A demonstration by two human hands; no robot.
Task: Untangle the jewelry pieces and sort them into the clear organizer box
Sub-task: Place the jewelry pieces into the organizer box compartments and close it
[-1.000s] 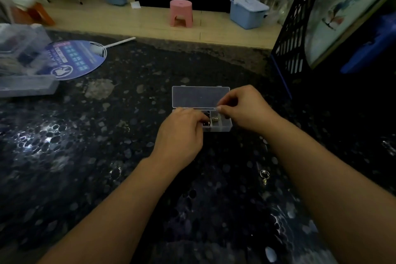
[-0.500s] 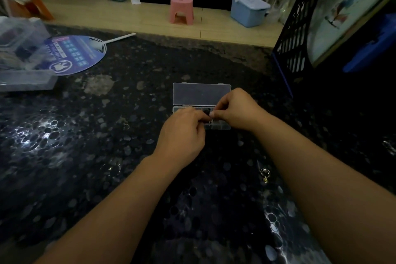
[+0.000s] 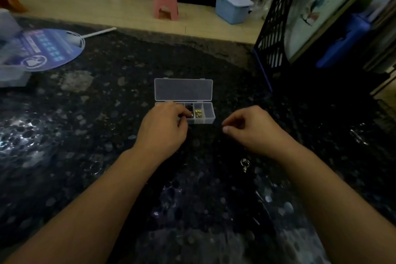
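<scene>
While left hand (image 3: 164,128) curls fingertips into organizer box (image 3: 204,113), grasp unclear; right hand (image 3: 255,129) at 3 o'clock, loosely curled, empty.

I see my left hand (image 3: 162,128) resting its curled fingers on the open clear organizer box (image 3: 204,113). My right hand (image 3: 255,130) hovers just beside it, loosely curled, above the dark table (image 3: 85,135)

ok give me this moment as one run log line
left hand: fingers at organizer box, grip unclear | right hand: curled, clear of box | lid open | gold pieces in compartment | ring loose on table
</scene>
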